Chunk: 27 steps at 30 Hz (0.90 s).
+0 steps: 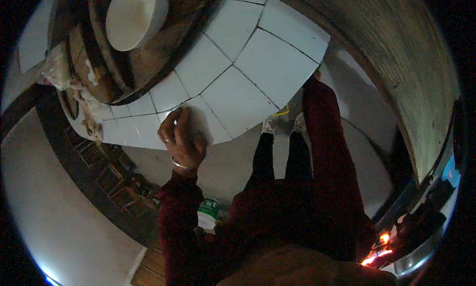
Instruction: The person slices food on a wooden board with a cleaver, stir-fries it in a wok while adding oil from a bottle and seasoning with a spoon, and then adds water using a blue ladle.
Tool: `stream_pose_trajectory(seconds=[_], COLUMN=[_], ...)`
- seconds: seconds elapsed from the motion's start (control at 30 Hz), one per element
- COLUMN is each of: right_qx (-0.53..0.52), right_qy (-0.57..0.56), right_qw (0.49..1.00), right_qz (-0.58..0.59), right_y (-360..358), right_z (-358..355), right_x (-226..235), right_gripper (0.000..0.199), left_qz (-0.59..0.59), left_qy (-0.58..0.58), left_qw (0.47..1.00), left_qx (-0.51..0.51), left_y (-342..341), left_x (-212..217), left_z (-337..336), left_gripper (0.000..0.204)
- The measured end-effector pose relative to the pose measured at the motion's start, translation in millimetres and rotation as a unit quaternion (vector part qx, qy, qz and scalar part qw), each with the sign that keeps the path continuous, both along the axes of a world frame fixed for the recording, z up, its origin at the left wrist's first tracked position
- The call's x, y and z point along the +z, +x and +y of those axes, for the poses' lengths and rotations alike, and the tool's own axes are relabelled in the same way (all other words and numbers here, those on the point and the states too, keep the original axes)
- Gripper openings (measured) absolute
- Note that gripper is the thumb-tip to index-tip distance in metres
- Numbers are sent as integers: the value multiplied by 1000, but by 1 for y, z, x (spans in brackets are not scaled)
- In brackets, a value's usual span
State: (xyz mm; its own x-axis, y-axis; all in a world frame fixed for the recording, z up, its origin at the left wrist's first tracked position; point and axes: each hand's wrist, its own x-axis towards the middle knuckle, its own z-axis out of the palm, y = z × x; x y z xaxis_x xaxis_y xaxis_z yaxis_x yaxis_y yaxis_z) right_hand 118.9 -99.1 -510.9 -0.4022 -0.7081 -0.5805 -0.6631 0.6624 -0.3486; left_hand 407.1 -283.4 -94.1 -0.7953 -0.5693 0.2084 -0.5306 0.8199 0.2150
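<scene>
My left hand (pixel 182 143) rests on the near edge of a white tiled counter (pixel 208 67). Its fingers are bent over the tiles, the thumb stands apart, and I see nothing held in it. A bracelet circles that wrist. My right arm, in a dark red sleeve, reaches out to the counter's right corner. Only a sliver of my right hand (pixel 317 74) shows there; its fingers are hidden. Beyond the left hand, a white bowl (pixel 133 20) stands on a round brown wooden surface (pixel 171 35). A crumpled pale cloth (pixel 91 110) hangs at the counter's left end.
A large curved wooden panel (pixel 391 53) runs along the right side. Flames (pixel 379 251) glow at the lower right. A green and white tub (pixel 208 212) stands on the floor near my left forearm. At the far left lies a crumpled plastic bag (pixel 58 70).
</scene>
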Motion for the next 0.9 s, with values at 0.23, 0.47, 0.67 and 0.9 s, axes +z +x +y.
stream_pose_trajectory(seconds=[0.23, 0.47, 0.67, 0.9], right_qx=[-134, -299, -408, -642], right_qy=[-117, -74, 19, -151], right_qw=[984, 944, 898, 727], right_qz=[-2, -118, -164, -193], right_y=[22, 159, 280, 380], right_z=[52, 195, 331, 454], right_x=[50, 183, 271, 385], right_gripper=[27, 28, 29, 28], left_qz=[17, 83, 183, -1], left_qy=[-13, -14, -75, -5], left_qw=[999, 995, 970, 999], left_qx=[-37, -57, -144, -44], left_y=[-1, 18, 25, 16], left_x=[4, -9, -54, -34], left_z=[1, 2, -20, 99], left_gripper=[48, 48, 42, 41])
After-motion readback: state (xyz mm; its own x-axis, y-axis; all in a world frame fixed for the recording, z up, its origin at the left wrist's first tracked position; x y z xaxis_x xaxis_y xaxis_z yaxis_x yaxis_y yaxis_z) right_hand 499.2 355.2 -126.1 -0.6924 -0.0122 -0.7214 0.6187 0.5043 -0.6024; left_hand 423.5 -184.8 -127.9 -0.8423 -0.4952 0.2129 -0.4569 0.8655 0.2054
